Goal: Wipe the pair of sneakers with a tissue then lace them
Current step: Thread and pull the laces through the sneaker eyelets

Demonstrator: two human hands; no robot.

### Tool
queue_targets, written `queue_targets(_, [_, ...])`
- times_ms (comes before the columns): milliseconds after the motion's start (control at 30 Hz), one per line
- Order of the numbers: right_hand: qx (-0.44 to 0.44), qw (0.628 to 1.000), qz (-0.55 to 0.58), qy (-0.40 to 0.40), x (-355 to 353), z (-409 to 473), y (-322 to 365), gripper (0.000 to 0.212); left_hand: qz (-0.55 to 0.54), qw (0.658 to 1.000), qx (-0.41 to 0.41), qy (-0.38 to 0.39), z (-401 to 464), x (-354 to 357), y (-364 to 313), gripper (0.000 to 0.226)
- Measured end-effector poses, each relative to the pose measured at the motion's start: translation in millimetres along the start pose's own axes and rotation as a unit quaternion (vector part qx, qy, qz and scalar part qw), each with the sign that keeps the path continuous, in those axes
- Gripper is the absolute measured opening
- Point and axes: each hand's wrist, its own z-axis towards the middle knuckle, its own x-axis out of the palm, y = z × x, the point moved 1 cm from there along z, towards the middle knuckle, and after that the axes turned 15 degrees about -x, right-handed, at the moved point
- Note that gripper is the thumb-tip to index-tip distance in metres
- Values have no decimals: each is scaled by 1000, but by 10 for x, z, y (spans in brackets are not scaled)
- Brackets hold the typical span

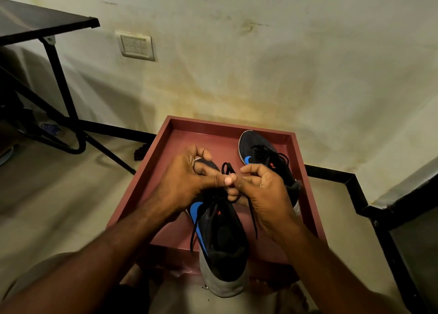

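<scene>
Fingertips of the left hand [189, 178] and right hand [260, 185] pinched the black lace [227, 169] above the near sneaker [220, 237], likely tying; the other sneaker [260, 152] lay beyond the right hand.

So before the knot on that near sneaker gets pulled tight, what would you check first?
1. Both hands on the lace: ok. The left hand and right hand pinch the black lace above the near sneaker.
2. Loose ends free: ok, they hang down both sides.
3. Sneaker steady: not ok, its heel overhangs the red tray.
4. Far sneaker laced: ok, though whether it is knotted, cannot tell.
5. Wiping done: cannot tell, no tissue shows.
</scene>
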Motion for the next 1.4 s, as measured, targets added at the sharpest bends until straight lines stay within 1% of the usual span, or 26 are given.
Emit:
queue_targets(33, [3, 1000, 3, -2, 6, -2, 10, 22, 13, 1000, 9, 3, 4, -6, -7, 61])
queue_targets(67, [4, 1000, 5, 0, 9, -4, 15, 19, 37, 999, 26, 10, 19, -18, -18, 50])
queue_targets(133, [4, 1000, 6, 15, 15, -16, 17, 18, 103, 991, 88, 16, 37, -52, -7, 28])
queue_targets(200, [3, 999, 12, 39, 23, -17, 17, 20, 179, 972, 149, -10, 48, -61, 4, 24])
queue_targets(233, [3, 999, 19, 51, 26, -18, 23, 19, 195, 969, 151, -23, 51, -64, 8, 24])
queue_targets(333, [2, 995, 37, 88, -5, -6, 38, 16, 146, 983, 112, -6, 64, -59, 13, 23])
queue_targets(400, [1, 993, 36, 111, -40, 0, 57, 18, 135, 986, 94, -28, 69, -74, 2, 30])
queue_targets(467, [-12, 993, 16, 113, -58, 0, 66, 23, 118, 989, 73, -46, 66, -87, 6, 44])
queue_targets(500, [-28, 994, -1, 105, -56, -1, 68, 24, 103, 992, 57, -51, 72, -95, 17, 49])
queue_targets(533, [-53, 994, -20, 94, -58, 2, 63, 23, 99, 993, 41, -55, 69, -102, 15, 48])
queue_targets(600, [-109, 989, -62, 80, -62, 1, 66, 19, 148, 987, 25, -59, 67, -105, -6, 33])
queue_targets(667, [-157, 980, -101, 68, -61, -9, 72, 13, 220, 974, 35, -41, 69, -109, -25, 17])
queue_targets(733, [-196, 969, -139, 57, -45, -19, 78, 11, 274, 961, 38, 8, 62, -113, -32, 13])
queue_targets(767, [-210, 965, -148, 53, -30, -26, 75, 10, 280, 959, 27, 39, 58, -117, -29, 14])
queue_targets(833, [-223, 962, -150, 45, 0, -30, 48, 9, 248, 963, -12, 104, 55, -125, 2, 22])
queue_targets(900, [-230, 960, -155, 50, 21, -39, 20, 11, 176, 970, -75, 147, 59, -123, 38, 30])
queue_targets(967, [-238, 954, -171, 65, 47, -60, 23, 16, 90, 974, -129, 163, 82, -130, 75, 34])
queue_targets(1033, [-256, 945, -189, 78, 68, -78, 54, 18, 20, 973, -160, 164, 101, -129, 89, 37])
queue_targets(1100, [-288, 930, -214, 73, 78, -91, 66, 16, 14, 973, -164, 163, 104, -115, 80, 36])
queue_targets(1200, [-310, 907, -279, 54, 46, -73, 94, 3, 70, 974, -161, 143, 79, -150, 21, 24])
queue_targets(1233, [-303, 905, -293, 62, -5, -67, 121, 2, 119, 973, -152, 125, 84, -213, 9, 22])
queue_targets(1267, [-288, 906, -301, 77, -79, -62, 157, 2, 194, 966, -143, 97, 86, -303, -13, 21])
queue_targets(1333, [-242, 907, -319, 127, -290, -62, 219, 5, 342, 929, -134, 46, 76, -476, -56, 18])
queue_targets(1400, [-182, 895, -354, 201, -457, -75, 230, 7, 400, 903, -150, 48, 39, -549, -46, 15])
